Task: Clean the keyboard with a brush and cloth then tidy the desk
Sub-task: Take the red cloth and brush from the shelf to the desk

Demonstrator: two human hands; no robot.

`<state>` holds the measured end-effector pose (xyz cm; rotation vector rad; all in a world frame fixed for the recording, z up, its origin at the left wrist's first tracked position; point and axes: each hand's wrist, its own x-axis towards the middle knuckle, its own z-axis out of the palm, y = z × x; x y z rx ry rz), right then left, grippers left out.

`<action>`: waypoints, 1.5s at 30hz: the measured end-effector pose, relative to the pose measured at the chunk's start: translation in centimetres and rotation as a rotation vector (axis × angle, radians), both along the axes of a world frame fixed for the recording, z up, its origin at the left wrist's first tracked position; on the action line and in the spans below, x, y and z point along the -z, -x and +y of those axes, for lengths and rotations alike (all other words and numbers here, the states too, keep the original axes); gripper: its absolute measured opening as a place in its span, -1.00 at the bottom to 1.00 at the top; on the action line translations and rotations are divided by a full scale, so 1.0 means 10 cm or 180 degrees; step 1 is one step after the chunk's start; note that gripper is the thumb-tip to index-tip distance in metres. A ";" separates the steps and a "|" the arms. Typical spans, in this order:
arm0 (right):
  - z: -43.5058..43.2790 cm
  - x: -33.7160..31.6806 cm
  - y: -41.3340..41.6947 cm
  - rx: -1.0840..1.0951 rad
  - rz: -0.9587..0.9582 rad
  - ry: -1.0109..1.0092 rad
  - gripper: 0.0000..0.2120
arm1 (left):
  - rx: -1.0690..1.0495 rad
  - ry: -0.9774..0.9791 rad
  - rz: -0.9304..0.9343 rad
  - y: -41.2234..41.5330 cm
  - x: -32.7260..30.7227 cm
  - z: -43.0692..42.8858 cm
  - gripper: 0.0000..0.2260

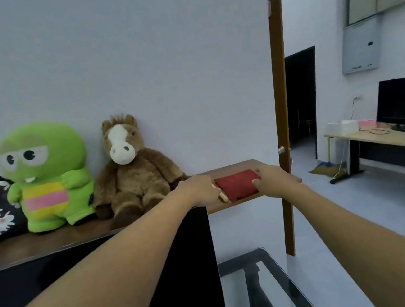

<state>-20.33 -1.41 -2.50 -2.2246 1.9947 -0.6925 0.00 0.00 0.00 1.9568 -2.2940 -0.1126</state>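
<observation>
Fingers: your left hand curls over the brush handle; your right hand pinches the red cloth, thumb on top.
Where: centre-right of the frame, side by side on the wooden cabinet top.
Why: probably one tool per hand, so both move together.
Left of frame: horse plush and green plush, untouched.
Keyboard: not in view.
</observation>
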 end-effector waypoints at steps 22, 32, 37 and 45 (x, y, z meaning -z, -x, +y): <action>-0.75 0.42 -0.14 0.0975 0.0406 0.0023 -0.62 | -0.0814 -0.0365 0.0124 0.38 0.23 -0.80 -0.89; -0.87 0.31 -0.24 0.1148 -0.0429 -0.0507 -0.92 | -0.0726 -0.0016 0.0510 0.55 0.36 -0.81 -0.84; -0.78 0.08 -0.15 0.0557 -0.1622 -0.0515 -0.77 | -0.0590 0.0425 0.0511 0.59 0.24 -0.71 -0.90; -0.10 -0.31 0.19 0.0321 -0.2393 -0.0198 -0.76 | -0.0257 0.0470 0.1444 0.72 0.09 0.01 -0.83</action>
